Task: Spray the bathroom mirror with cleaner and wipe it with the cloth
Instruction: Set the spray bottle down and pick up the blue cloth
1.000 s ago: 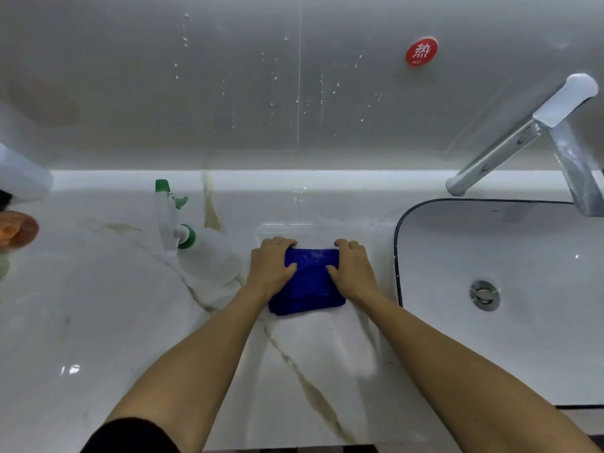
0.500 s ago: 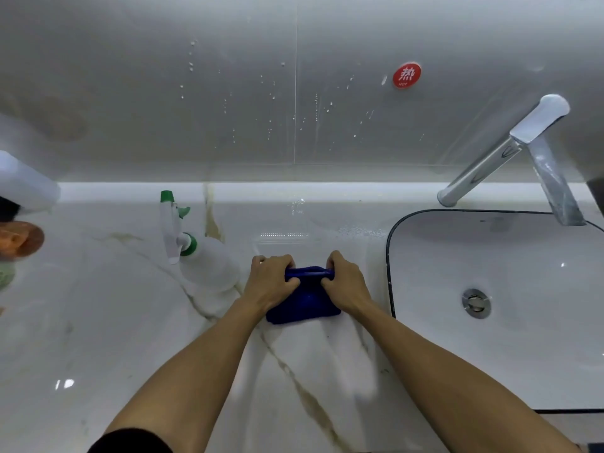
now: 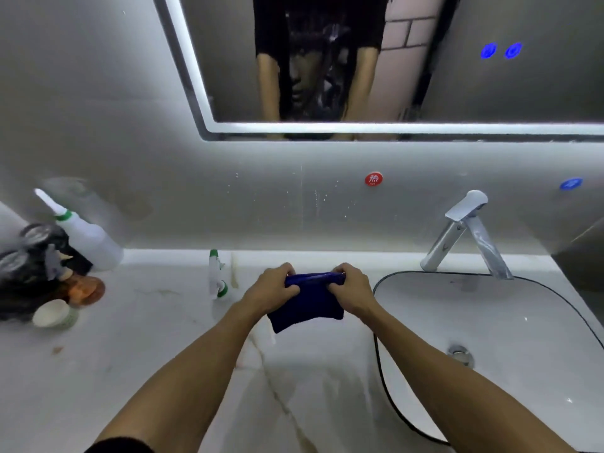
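Note:
A folded dark blue cloth (image 3: 305, 305) hangs just above the marble counter (image 3: 137, 361), gripped at its top edge by both hands. My left hand (image 3: 273, 291) holds its left corner and my right hand (image 3: 351, 291) holds its right corner. A clear spray bottle with a green and white nozzle (image 3: 216, 282) lies on the counter just left of my left hand. The lit-edged mirror (image 3: 474, 76) hangs on the wall above, showing a person's arms and dark shirt. Water droplets dot the wall below it.
A white sink basin (image 3: 490, 322) with a chrome faucet (image 3: 464, 237) sits to the right. At the left edge stand a white bottle (image 3: 88, 238), dark jars (image 3: 36, 256), an amber container (image 3: 86, 289) and a small white cup (image 3: 54, 313). A red round sticker (image 3: 373, 179) marks the wall.
Both hands have lifted the blue cloth off the counter by its top edge. The view has tilted up, bringing the mirror and the items at the left into sight.

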`<state>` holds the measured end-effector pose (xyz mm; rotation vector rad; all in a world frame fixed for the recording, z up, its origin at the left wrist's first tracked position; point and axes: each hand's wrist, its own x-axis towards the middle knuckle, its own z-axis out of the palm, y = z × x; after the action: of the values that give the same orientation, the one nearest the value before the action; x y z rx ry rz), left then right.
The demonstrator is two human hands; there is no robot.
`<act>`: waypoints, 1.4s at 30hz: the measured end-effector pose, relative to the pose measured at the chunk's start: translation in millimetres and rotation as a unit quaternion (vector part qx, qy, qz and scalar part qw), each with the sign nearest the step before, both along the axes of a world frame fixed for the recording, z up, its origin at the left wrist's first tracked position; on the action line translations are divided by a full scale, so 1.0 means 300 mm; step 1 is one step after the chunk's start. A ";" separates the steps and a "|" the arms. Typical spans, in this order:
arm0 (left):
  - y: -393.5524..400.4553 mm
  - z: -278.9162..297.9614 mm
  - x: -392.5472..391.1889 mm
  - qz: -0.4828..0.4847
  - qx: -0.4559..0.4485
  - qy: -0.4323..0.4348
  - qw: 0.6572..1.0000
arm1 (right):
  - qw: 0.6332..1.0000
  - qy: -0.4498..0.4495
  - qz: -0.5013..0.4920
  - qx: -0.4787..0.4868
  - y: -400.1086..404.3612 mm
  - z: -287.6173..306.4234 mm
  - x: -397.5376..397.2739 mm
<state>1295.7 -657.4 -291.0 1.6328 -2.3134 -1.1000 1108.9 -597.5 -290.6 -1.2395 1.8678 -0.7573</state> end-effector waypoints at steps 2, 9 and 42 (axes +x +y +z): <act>-0.019 0.097 -0.009 0.016 -0.019 0.020 1.000 | 0.999 -0.013 -0.017 -0.035 -0.017 0.081 -0.014; -0.053 0.415 -0.068 -0.053 -0.068 -0.056 0.995 | 0.993 -0.049 -0.007 -0.105 -0.060 0.318 -0.075; -0.111 0.926 -0.119 0.010 -0.343 0.202 0.917 | 0.923 -0.154 -0.088 -0.341 -0.175 0.851 -0.083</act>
<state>1260.1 -690.7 -13.3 1.0405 -2.0481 -0.4547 1084.0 -650.1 -35.3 -1.2581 1.5025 -1.7000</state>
